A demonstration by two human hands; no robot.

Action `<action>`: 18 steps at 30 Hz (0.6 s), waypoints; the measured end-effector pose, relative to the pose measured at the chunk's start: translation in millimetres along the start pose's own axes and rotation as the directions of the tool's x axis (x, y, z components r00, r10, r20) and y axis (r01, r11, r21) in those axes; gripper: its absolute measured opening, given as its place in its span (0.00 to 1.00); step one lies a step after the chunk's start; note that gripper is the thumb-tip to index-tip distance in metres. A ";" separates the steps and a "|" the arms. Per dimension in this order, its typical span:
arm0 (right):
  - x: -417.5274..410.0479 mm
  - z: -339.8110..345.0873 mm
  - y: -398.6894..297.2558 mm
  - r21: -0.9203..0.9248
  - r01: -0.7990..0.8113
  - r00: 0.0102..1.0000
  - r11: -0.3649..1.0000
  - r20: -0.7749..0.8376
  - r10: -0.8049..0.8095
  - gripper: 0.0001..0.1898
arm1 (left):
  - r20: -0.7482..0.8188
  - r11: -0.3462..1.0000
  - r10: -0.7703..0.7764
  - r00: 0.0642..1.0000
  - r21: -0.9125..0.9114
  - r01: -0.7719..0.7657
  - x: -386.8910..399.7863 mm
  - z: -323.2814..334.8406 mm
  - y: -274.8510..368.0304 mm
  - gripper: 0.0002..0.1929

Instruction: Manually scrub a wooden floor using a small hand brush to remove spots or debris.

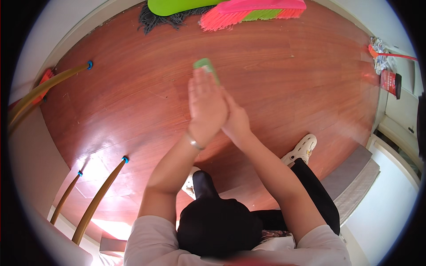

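Observation:
My left hand (208,106), with a silver bracelet at the wrist, is held out fairly flat over a green object (201,62) and slightly blurred. Its fingertips cover part of this object, which has a rounded end and a pale patch; its kind cannot be told. Against the left palm's edge lies my right hand (238,116), its fingers mostly hidden beneath the left. The green object's edge runs back to the right fingers, which appear to hold it. Both hands are above the reddish wood floor (266,96).
A pink broom head (263,6) and a green-topped mop (176,6) with grey strands are at the top. Curved wooden legs (101,196) with blue tips stand left. A red container (390,82) is far right. Cream clogs (304,148) are on my feet.

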State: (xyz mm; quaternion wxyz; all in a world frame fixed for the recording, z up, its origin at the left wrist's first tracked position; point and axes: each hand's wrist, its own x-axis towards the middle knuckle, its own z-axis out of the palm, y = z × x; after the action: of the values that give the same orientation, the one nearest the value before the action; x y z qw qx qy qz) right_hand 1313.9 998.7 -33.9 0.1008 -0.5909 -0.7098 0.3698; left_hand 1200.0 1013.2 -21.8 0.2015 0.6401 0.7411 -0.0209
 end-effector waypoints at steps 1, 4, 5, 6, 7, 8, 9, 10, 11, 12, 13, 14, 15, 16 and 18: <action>4.4 8.9 -11.3 -0.056 0.055 0.996 0.997 0.072 -0.050 0.31 | -0.017 0.997 -0.055 0.998 0.051 0.056 -8.2 0.7 -18.4 0.32; 21.2 16.2 -35.6 -0.113 0.150 0.967 0.982 0.224 -0.122 0.29 | -0.098 0.988 -0.119 0.988 0.082 0.127 -30.3 -0.2 -63.5 0.36; 27.4 12.8 -35.2 -0.136 0.189 0.942 0.973 0.305 -0.140 0.29 | -0.101 0.988 -0.112 0.989 0.092 0.122 -33.9 -1.2 -68.5 0.36; 31.8 6.7 -29.0 -0.118 0.243 0.938 0.963 0.281 -0.203 0.28 | -0.116 0.993 -0.097 0.989 0.061 0.104 -39.7 -5.4 -73.3 0.36; 36.3 -6.9 -16.5 -0.116 0.237 0.942 0.965 0.272 -0.199 0.28 | -0.133 0.997 -0.075 0.988 0.022 0.078 -43.3 -9.6 -71.0 0.37; 40.4 -25.6 1.8 -0.170 0.222 0.956 0.960 0.232 -0.180 0.28 | -0.134 0.997 -0.063 0.989 0.025 0.067 -46.3 -13.3 -64.7 0.37; 43.4 -46.4 23.3 -0.225 0.201 0.969 0.953 0.190 -0.160 0.27 | -0.136 0.999 -0.046 0.990 -0.002 0.046 -49.3 -16.3 -57.6 0.38; 47.3 -72.7 48.2 -0.264 0.154 0.984 0.952 0.130 -0.123 0.27 | -0.141 0.999 -0.028 0.990 -0.029 0.025 -51.0 -21.2 -49.1 0.39; 52.0 -98.6 76.4 -0.293 0.109 0.993 0.950 0.071 -0.092 0.27 | -0.145 1.000 -0.019 0.989 -0.022 0.016 -52.6 -26.7 -41.5 0.39; 56.3 -127.4 111.2 -0.333 0.049 0.998 0.942 -0.015 -0.058 0.27 | -0.128 0.999 0.040 0.991 -0.010 -0.041 -51.3 -30.4 -30.3 0.39; 60.1 -155.2 139.7 -0.365 -0.011 0.995 0.931 -0.101 -0.027 0.27 | -0.111 0.995 0.096 0.989 0.005 -0.096 -50.6 -35.0 -20.3 0.39; 63.9 -186.1 159.8 -0.365 -0.142 0.985 0.920 -0.143 0.095 0.27 | -0.121 0.994 0.112 0.986 0.001 -0.112 -48.4 -37.8 -9.6 0.39; 66.2 -205.2 165.7 -0.351 -0.262 0.961 0.899 -0.179 0.211 0.27 | -0.092 0.987 0.158 0.983 0.000 -0.159 -48.3 -43.1 -1.8 0.40; 66.1 -210.1 169.0 -0.346 -0.263 0.960 0.901 -0.191 0.206 0.27 | -0.062 0.979 0.203 0.977 0.000 -0.203 -48.6 -48.8 4.9 0.40; 66.7 -209.0 172.5 -0.238 -0.349 0.930 0.907 -0.209 0.303 0.27 | -0.039 0.965 0.261 0.965 0.025 -0.260 -49.8 -60.2 13.3 0.40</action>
State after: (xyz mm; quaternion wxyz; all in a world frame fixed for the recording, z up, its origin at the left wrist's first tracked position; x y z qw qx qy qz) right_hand 1548.2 1149.3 -17.0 0.0148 -0.7385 -0.6335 0.2302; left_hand 1201.3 986.2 52.7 0.1809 0.7341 0.6544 0.0119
